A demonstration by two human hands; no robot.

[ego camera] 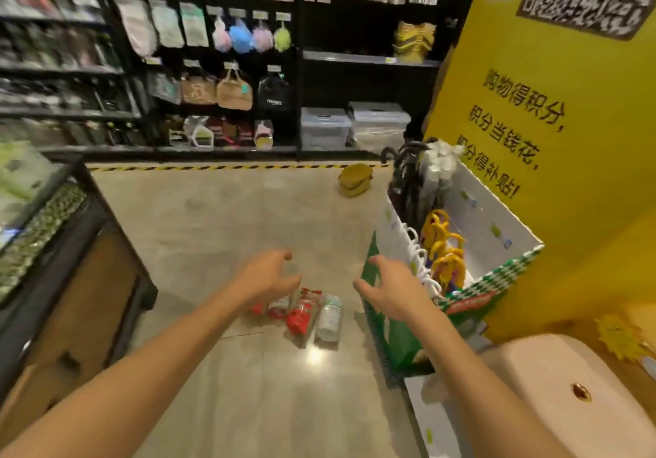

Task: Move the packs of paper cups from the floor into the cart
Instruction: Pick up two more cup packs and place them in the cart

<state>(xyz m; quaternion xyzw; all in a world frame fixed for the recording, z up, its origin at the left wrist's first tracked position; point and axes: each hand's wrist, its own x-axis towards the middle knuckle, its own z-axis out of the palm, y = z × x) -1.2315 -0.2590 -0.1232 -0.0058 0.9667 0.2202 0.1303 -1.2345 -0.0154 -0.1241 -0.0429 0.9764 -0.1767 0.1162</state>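
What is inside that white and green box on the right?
The box holds yellow-handled umbrellas, white hooked handles and dark umbrellas at the far end. Its walls hide everything lower down, so the bottom cannot be seen.

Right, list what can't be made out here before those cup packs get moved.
Head view only:
- Clear-wrapped red and white cup packs: the left hand covers the leftmost ones, so their count is unclear; labels blurred.
- The cart: not identifiable anywhere.
- Rounded beige plastic object: cut off by the bottom-right edge.
- Right hand: hides part of the green-and-white cardboard bin's front.
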